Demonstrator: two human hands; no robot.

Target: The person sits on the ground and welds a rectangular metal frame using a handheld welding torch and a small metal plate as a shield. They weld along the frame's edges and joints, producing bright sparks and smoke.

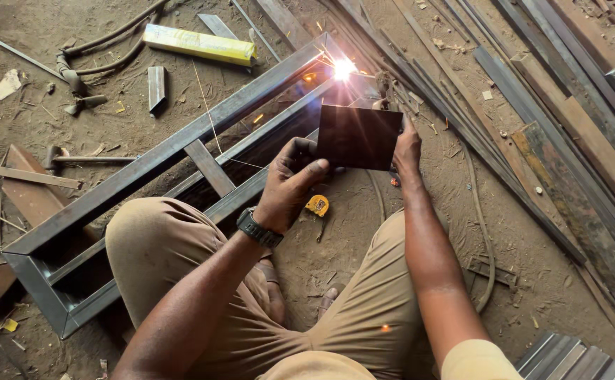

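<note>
While we look down from the head camera, our left hand (290, 184) grips a dark square shield plate (359, 137) before the bright welding arc (343, 68) on the steel frame (160, 158). Our right hand (406, 149) is behind the plate, so we cannot tell its grip. If the plate drops, glare and sparks could reach our eyes.

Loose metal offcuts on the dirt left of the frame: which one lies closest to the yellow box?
The short angle offcut, just below the yellow box's left end. The flat strip and the rusty plate lie much farther down-left, near the hammer.
</note>
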